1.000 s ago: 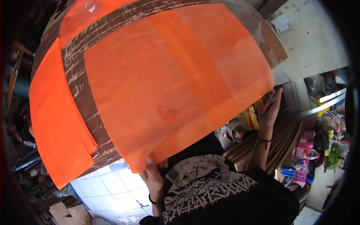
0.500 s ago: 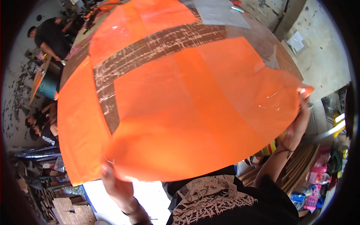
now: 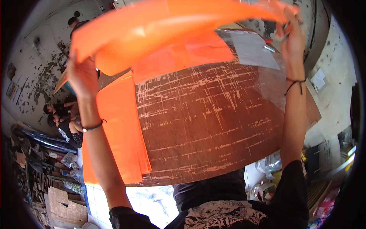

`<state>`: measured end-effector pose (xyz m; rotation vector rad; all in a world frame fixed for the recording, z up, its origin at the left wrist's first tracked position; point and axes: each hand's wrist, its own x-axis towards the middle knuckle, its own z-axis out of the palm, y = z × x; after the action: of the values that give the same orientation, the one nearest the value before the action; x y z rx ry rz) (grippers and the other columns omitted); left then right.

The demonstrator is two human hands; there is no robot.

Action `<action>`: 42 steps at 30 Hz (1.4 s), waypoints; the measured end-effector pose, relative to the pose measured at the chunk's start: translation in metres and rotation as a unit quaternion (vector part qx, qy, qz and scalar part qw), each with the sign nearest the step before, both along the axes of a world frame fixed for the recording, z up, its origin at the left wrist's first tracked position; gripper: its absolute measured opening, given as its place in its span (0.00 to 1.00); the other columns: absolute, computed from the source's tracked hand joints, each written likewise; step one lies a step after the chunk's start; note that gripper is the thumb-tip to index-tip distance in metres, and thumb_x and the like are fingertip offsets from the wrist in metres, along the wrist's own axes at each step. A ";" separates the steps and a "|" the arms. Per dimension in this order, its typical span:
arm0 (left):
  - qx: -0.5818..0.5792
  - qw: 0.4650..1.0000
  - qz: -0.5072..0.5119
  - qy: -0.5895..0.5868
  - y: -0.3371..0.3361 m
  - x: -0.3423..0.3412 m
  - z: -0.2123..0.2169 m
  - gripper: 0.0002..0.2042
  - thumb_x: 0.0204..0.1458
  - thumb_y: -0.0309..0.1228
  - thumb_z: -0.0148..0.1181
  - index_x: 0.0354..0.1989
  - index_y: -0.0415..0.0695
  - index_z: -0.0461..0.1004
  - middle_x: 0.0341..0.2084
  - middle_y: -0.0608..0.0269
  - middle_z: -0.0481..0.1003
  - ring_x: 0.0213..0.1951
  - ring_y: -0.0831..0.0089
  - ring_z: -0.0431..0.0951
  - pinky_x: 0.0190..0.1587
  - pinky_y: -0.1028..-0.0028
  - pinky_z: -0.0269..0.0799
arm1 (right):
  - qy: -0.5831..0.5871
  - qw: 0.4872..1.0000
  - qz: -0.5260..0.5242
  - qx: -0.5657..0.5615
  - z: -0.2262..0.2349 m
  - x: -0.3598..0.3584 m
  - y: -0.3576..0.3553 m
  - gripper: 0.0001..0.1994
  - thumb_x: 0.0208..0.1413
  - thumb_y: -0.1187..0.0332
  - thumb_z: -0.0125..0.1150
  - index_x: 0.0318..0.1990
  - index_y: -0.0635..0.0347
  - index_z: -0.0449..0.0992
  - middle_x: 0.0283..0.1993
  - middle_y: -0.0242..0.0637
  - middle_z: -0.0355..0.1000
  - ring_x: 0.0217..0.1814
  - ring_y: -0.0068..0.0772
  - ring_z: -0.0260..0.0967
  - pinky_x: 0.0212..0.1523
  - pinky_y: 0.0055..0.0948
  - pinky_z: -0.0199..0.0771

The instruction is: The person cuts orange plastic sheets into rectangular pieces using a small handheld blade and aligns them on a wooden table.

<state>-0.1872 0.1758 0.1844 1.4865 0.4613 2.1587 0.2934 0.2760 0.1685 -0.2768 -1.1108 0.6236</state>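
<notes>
Both my arms are stretched forward, holding up a large thin orange sheet (image 3: 164, 26) by its two ends. My left hand (image 3: 84, 78) is closed on its left end, and my right hand (image 3: 292, 40) pinches the right end. The sheet is blurred and billows above the far side of a brown, scratched tabletop (image 3: 213, 126). Under my left forearm lies a stack of orange sheets (image 3: 118, 126) along the table's left side. Another flat orange piece (image 3: 190, 53) lies at the far side, partly hidden by the raised sheet.
A grey translucent sheet (image 3: 253, 49) and a small pale stick-like tool (image 3: 269, 49) lie at the far right. Wood scraps (image 3: 65, 206) are piled at lower left. Other people (image 3: 63, 114) are beyond the table's left side. A pale wall (image 3: 335, 72) stands at right.
The orange sheet has been lifted off the near part of the table and swung up and away from me. Both hands have moved forward with it, uncovering the scratched brown surface.
</notes>
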 end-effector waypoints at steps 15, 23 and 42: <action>-0.361 0.932 -0.019 0.032 0.138 -0.075 -0.182 0.15 0.61 0.32 0.45 0.48 0.33 0.68 0.43 0.60 0.72 0.51 0.72 0.70 0.63 0.67 0.63 | -0.066 0.911 -0.013 -0.406 -0.179 -0.080 0.153 0.06 0.59 0.73 0.48 0.42 0.63 0.65 0.34 0.40 0.71 0.33 0.34 0.79 0.14 0.20 0.58; -0.264 0.963 0.030 0.038 0.158 -0.086 -0.153 0.17 0.56 0.37 0.50 0.46 0.34 0.68 0.44 0.55 0.73 0.49 0.66 0.74 0.58 0.62 0.66 | -0.003 0.901 -0.101 -0.423 -0.209 -0.104 0.158 0.13 0.58 0.75 0.45 0.49 0.72 0.58 0.36 0.47 0.71 0.32 0.40 0.79 0.22 0.25 0.72; -0.434 0.885 0.168 -0.027 0.221 -0.097 -0.178 0.20 0.59 0.37 0.48 0.51 0.31 0.61 0.36 0.50 0.70 0.35 0.57 0.78 0.41 0.63 0.81 | -0.029 0.915 -0.117 -0.385 -0.209 -0.103 0.156 0.14 0.57 0.74 0.53 0.49 0.71 0.62 0.40 0.49 0.73 0.31 0.39 0.80 0.29 0.27 0.75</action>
<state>-0.2839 0.3969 0.0060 0.8598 1.5142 1.7859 0.1908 0.4322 -0.0404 -1.1002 -0.8227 0.8199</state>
